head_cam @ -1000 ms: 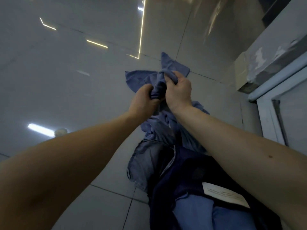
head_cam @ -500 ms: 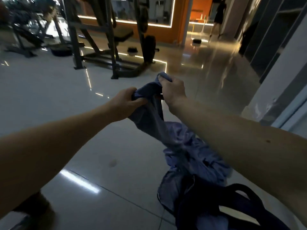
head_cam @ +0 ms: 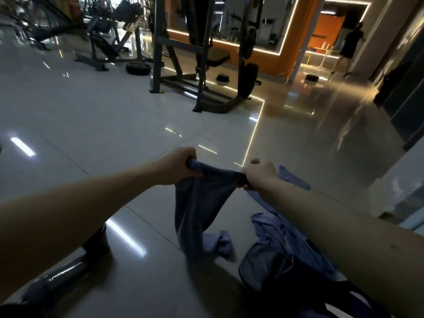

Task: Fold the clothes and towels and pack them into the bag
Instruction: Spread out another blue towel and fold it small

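Both hands are out in front, well above the glossy tiled floor [head_cam: 96, 115]. The left hand [head_cam: 181, 165] is clenched round one corner of a blue towel [head_cam: 199, 207], and the right hand [head_cam: 261, 174] grasps the other end of the same top edge, so that edge runs taut between the fists. The towel hangs down from there, its lower end crumpled on the tiles. Just right of it lies a heap of blue clothes [head_cam: 275, 235], touching the dark bag [head_cam: 307, 292] at the bottom right. There is wide open floor ahead and to the left, up to the weight rack [head_cam: 202, 65]; a pale wall [head_cam: 403, 171] closes in on the right. Half a second ago the fists were nearly together with the towel bunched between them; now they have drawn apart and spread it.
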The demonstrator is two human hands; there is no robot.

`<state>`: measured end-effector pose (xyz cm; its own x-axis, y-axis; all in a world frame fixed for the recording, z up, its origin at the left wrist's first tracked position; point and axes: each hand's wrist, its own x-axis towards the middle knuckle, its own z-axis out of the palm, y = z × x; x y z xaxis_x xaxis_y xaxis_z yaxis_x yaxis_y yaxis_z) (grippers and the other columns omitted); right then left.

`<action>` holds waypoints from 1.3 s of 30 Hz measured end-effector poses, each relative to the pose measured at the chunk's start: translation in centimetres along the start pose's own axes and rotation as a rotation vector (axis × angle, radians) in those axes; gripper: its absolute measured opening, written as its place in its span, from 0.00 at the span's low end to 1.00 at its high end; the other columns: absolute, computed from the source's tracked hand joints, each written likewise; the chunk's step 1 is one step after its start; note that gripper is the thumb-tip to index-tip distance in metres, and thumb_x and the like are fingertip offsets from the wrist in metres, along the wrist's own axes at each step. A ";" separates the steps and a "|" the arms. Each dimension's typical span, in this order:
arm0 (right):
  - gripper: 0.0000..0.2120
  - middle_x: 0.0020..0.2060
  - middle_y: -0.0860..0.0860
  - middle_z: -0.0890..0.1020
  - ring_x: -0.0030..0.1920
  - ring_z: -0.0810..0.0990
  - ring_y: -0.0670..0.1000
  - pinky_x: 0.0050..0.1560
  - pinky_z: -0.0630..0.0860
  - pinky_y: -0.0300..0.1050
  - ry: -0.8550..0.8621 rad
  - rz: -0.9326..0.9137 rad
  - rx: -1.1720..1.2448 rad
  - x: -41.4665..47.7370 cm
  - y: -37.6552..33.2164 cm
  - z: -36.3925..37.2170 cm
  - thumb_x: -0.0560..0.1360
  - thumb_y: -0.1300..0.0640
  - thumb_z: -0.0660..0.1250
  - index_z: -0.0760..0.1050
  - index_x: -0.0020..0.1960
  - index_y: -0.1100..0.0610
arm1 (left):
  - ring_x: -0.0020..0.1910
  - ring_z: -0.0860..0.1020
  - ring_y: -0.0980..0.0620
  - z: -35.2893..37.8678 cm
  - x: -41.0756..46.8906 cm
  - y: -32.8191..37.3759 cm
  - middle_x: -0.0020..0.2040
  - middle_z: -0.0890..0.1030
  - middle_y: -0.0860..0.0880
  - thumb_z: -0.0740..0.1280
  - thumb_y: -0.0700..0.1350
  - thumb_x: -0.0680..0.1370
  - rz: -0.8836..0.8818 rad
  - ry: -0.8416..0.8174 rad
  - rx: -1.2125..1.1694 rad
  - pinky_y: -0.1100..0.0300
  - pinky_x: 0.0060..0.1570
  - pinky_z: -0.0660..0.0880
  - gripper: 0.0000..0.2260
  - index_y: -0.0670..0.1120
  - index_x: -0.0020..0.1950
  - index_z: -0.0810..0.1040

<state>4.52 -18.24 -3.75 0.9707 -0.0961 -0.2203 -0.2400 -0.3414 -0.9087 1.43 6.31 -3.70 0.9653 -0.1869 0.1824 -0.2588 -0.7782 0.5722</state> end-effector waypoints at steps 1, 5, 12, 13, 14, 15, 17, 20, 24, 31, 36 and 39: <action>0.11 0.51 0.62 0.80 0.40 0.84 0.60 0.27 0.75 0.40 -0.022 0.011 0.008 0.0 0.4 0.1 0.75 0.66 0.65 0.77 0.55 0.58 | 0.40 0.74 0.49 0.4 -0.1 -0.5 0.41 0.76 0.49 0.78 0.47 0.71 -0.002 -0.025 0.019 0.55 0.39 0.73 0.14 0.48 0.41 0.71; 0.05 0.49 0.60 0.82 0.42 0.83 0.55 0.34 0.79 0.40 -0.227 -0.022 0.176 -0.2 0.8 -0.4 0.76 0.65 0.69 0.80 0.52 0.61 | 0.43 0.76 0.49 0.8 -0.3 -1.9 0.43 0.77 0.50 0.76 0.50 0.73 -0.025 -0.098 0.029 0.58 0.39 0.71 0.11 0.49 0.45 0.74; 0.05 0.35 0.60 0.83 0.37 0.81 0.62 0.42 0.80 0.57 -0.194 -0.430 -0.425 0.9 2.3 -1.3 0.72 0.64 0.68 0.82 0.40 0.60 | 0.37 0.73 0.52 0.1 -0.7 -1.5 0.38 0.76 0.49 0.70 0.68 0.71 -0.213 -0.333 -0.021 0.58 0.37 0.69 0.24 0.46 0.42 0.77; 0.07 0.34 0.59 0.82 0.36 0.80 0.61 0.41 0.78 0.55 -0.163 -0.440 -0.487 1.2 2.4 -1.1 0.73 0.61 0.68 0.81 0.38 0.61 | 0.36 0.73 0.51 0.4 -0.7 -1.5 0.37 0.75 0.48 0.66 0.68 0.74 -0.228 -0.312 -0.013 0.57 0.37 0.68 0.24 0.46 0.40 0.77; 0.08 0.35 0.59 0.82 0.36 0.78 0.59 0.40 0.76 0.51 -0.141 -0.438 -0.557 1.3 2.4 -1.0 0.74 0.58 0.68 0.81 0.39 0.62 | 0.35 0.72 0.50 0.7 -0.8 -1.5 0.35 0.74 0.48 0.64 0.65 0.78 -0.235 -0.276 0.014 0.57 0.36 0.67 0.23 0.45 0.38 0.76; 0.09 0.37 0.60 0.82 0.37 0.76 0.55 0.40 0.72 0.48 -0.127 -0.440 -0.597 1.3 2.2 -1.1 0.75 0.57 0.68 0.81 0.41 0.63 | 0.34 0.70 0.50 0.8 -0.8 -1.5 0.34 0.72 0.48 0.64 0.59 0.80 -0.231 -0.240 0.046 0.57 0.35 0.66 0.21 0.45 0.36 0.73; 0.11 0.39 0.63 0.81 0.37 0.73 0.52 0.39 0.68 0.46 -0.126 -0.458 -0.581 1.3 1.7 -1.1 0.76 0.57 0.66 0.80 0.42 0.65 | 0.33 0.68 0.51 0.7 -0.9 -1.5 0.34 0.70 0.49 0.64 0.50 0.79 -0.219 -0.206 0.084 0.58 0.33 0.64 0.15 0.46 0.35 0.68; 0.11 0.32 0.51 0.80 0.33 0.75 0.47 0.37 0.71 0.40 -0.141 -0.439 -0.353 0.8 0.2 -1.6 0.79 0.59 0.65 0.82 0.40 0.58 | 0.36 0.71 0.51 -0.7 -1.3 -1.7 0.38 0.73 0.48 0.67 0.44 0.75 -0.207 -0.218 0.129 0.58 0.35 0.67 0.08 0.47 0.38 0.69; 0.12 0.27 0.44 0.79 0.26 0.75 0.39 0.30 0.71 0.34 -0.166 -0.462 -0.153 -0.5 -2.2 -1.9 0.81 0.65 0.62 0.83 0.48 0.57 | 0.42 0.73 0.49 -3.7 -1.3 -1.3 0.46 0.76 0.47 0.68 0.40 0.73 -0.213 -0.144 0.186 0.58 0.37 0.68 0.06 0.48 0.45 0.72; 0.09 0.43 0.56 0.81 0.41 0.81 0.53 0.38 0.81 0.43 -0.101 -0.477 -0.096 -4.4 -10.7 -5.4 0.81 0.66 0.61 0.80 0.51 0.59 | 0.53 0.77 0.48 -12.1 -0.5 2.9 0.55 0.78 0.49 0.65 0.34 0.75 -0.243 0.007 0.112 0.59 0.47 0.75 0.16 0.46 0.62 0.75; 0.04 0.48 0.58 0.82 0.52 0.82 0.58 0.47 0.82 0.50 -0.130 -0.640 -0.122 -7.7 -16.2 -9.4 0.79 0.59 0.67 0.79 0.50 0.59 | 0.39 0.75 0.56 -18.2 -1.1 8.0 0.45 0.78 0.50 0.70 0.37 0.77 -0.103 0.219 0.157 0.67 0.34 0.69 0.07 0.47 0.51 0.78; 0.09 0.44 0.57 0.84 0.46 0.85 0.56 0.46 0.84 0.51 -0.091 -0.716 -0.223 -9.6 -18.7 -11.5 0.76 0.53 0.72 0.82 0.48 0.59 | 0.39 0.79 0.51 -21.5 -1.5 10.4 0.45 0.79 0.48 0.73 0.40 0.75 -0.046 0.314 0.155 0.58 0.36 0.77 0.08 0.51 0.46 0.76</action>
<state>-0.45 -21.70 19.43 0.8852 0.2945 0.3601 0.4625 -0.4738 -0.7494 -3.46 11.40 19.11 0.9115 0.0251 0.4106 -0.1839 -0.8680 0.4613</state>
